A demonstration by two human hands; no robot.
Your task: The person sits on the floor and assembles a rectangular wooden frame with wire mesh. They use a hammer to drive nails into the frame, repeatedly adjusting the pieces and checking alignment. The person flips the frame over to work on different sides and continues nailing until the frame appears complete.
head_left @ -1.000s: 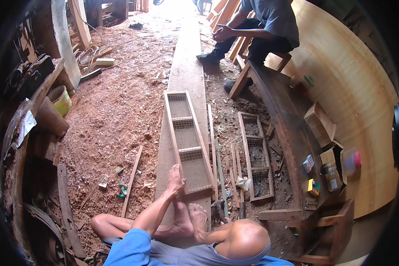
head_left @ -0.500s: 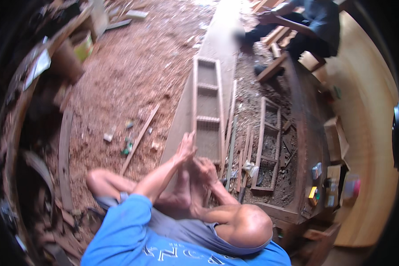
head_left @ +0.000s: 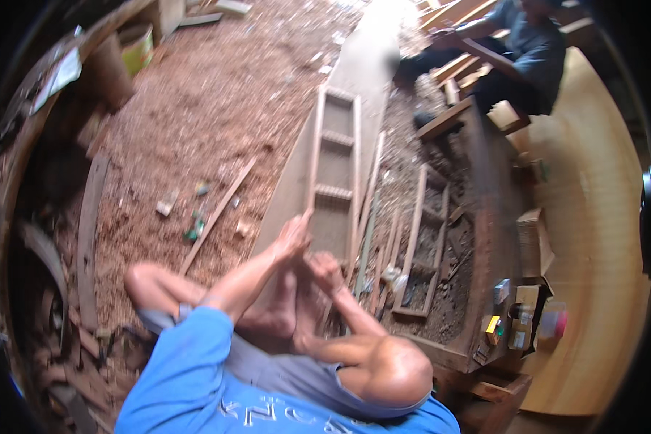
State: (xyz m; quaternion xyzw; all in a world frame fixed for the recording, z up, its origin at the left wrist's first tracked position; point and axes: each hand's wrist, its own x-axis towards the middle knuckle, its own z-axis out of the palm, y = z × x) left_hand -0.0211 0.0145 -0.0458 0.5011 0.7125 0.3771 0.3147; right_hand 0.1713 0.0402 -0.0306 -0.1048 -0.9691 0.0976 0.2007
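A long wooden frame (head_left: 315, 155), split by crosspieces into several compartments, lies on a board (head_left: 286, 184) in front of me. Around the near part of its left rail, my left hand (head_left: 294, 236) is closed, one finger stretched along the wood. My right hand (head_left: 326, 273) is curled at the frame's near end, close below the left hand. Whatever it holds is too blurred to make out. Both my feet (head_left: 282, 318) rest close together just below my hands.
A second, smaller wooden frame (head_left: 416, 242) lies to the right beside narrow strips. Further right stand a dark wooden bench (head_left: 490, 217) with small boxes and a large pale panel (head_left: 593, 217). Another person (head_left: 528, 58) sits at the far right. Shavings (head_left: 195, 130) cover the floor at left.
The whole view has shifted slightly. My right hand has drawn a little nearer to me and looks more tightly curled; my left hand stays on the rail.
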